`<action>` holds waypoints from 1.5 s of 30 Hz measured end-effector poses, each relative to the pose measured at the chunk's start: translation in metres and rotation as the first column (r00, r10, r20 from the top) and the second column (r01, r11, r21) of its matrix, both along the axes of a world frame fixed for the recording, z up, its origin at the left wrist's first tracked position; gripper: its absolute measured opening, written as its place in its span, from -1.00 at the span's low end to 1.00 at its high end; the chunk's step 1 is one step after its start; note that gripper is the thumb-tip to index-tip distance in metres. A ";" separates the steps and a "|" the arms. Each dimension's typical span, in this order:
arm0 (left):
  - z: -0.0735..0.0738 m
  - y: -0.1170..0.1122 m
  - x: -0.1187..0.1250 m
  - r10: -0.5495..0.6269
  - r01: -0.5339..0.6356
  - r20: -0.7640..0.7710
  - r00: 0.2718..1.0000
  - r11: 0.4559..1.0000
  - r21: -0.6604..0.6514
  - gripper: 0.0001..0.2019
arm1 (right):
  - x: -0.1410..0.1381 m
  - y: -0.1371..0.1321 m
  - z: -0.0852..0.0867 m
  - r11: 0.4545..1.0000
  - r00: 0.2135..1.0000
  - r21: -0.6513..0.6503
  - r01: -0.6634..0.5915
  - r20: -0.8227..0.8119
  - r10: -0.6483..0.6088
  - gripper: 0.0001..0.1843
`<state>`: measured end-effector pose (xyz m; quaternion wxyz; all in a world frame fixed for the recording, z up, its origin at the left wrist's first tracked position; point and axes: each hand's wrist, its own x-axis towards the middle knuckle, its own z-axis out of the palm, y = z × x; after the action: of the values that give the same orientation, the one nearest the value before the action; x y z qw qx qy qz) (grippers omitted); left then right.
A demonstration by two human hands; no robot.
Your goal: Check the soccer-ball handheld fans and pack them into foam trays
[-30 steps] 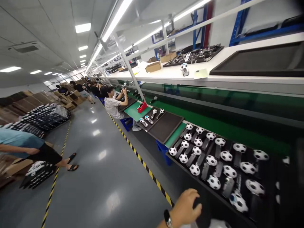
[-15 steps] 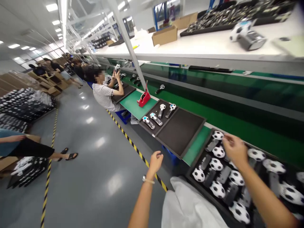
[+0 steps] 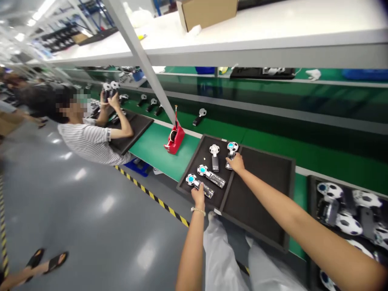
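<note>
A dark two-part tray (image 3: pixel 257 194) lies on the green bench, with several ball-headed pieces in its left compartment. Each piece has a black-and-white soccer-ball head and a silver handle; some heads show a blue centre. My left hand (image 3: pixel 198 195) closes on the handle end of the nearest piece (image 3: pixel 198 184). My right hand (image 3: pixel 236 163) grips the handle of the far piece (image 3: pixel 232 152), its fingers hiding the handle's lower part. Another piece (image 3: pixel 211 176) lies between them, and one more (image 3: pixel 215 157) stands beyond, untouched.
A red tape dispenser (image 3: pixel 175 139) stands on the green mat (image 3: pixel 157 147) left of the tray. A black tray of ball pieces (image 3: pixel 342 214) sits at the right. A co-worker in a striped shirt (image 3: pixel 87 141) holds pieces further left. My white-trousered legs (image 3: pixel 230 258) show below.
Both hands have moved from above the black tray and the aisle to the pieces in the dark tray. The view has swung left and down, bringing that tray closer.
</note>
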<state>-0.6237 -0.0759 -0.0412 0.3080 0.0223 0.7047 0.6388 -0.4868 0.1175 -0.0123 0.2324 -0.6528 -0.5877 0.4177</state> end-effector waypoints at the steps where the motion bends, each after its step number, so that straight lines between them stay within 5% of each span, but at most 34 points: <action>1: -0.002 0.010 -0.006 -0.018 0.018 -0.003 1.000 1.000 -0.022 -0.76 | -0.011 0.009 0.002 0.999 0.999 -0.021 0.040 -0.001 -0.040 -0.29; 6: -0.001 0.033 -0.026 -0.127 0.130 0.075 0.989 0.991 -0.043 -0.73 | -0.033 0.023 0.012 0.975 0.982 -0.216 0.044 -0.169 -0.082 -0.50; 9: 0.021 0.038 -0.030 -0.193 0.190 0.150 0.970 0.981 0.033 -0.74 | -0.027 0.002 0.024 0.944 0.915 -0.318 -0.086 -0.399 -0.051 -0.77; 11: 0.049 0.044 -0.029 -0.258 0.235 0.182 0.949 0.962 0.141 -0.67 | -0.022 -0.017 0.038 0.905 0.755 -0.368 -0.213 -0.650 -0.087 -0.85; 14: 0.101 0.055 -0.022 -0.424 0.351 0.186 0.887 0.877 0.328 -0.66 | -0.019 -0.042 0.068 0.862 0.396 -0.327 -0.386 -0.903 -0.166 -0.70; 17: 0.147 0.067 -0.009 -0.527 0.409 0.183 0.830 0.797 0.444 -0.66 | -0.020 -0.055 0.097 0.847 0.265 -0.225 -0.481 -0.959 -0.104 -0.43; 22: 0.185 0.077 0.008 -0.611 0.457 0.160 0.775 0.718 0.525 -0.45 | -0.020 -0.060 0.125 0.841 0.271 -0.136 -0.524 -0.962 0.013 -0.23; 28: 0.202 0.081 0.009 -0.585 0.439 0.158 0.796 0.736 0.515 -0.46 | -0.022 -0.062 0.140 0.883 0.351 -0.163 -0.440 -0.936 0.002 -0.20; 41: 0.208 0.095 -0.002 -0.582 0.457 0.123 0.804 0.737 0.497 -0.49 | -0.033 -0.051 0.146 0.935 0.361 -0.165 -0.313 -0.931 -0.044 -0.27; 45: 0.201 0.100 -0.009 -0.568 0.458 0.117 0.814 0.753 0.472 -0.48 | -0.040 -0.043 0.132 0.921 0.379 -0.229 -0.315 -0.920 -0.100 -0.32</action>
<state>-0.6323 0.0238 0.1598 0.5473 0.2009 0.4699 0.6628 -0.5269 0.0745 0.1201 0.3629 -0.3013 -0.3120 0.8247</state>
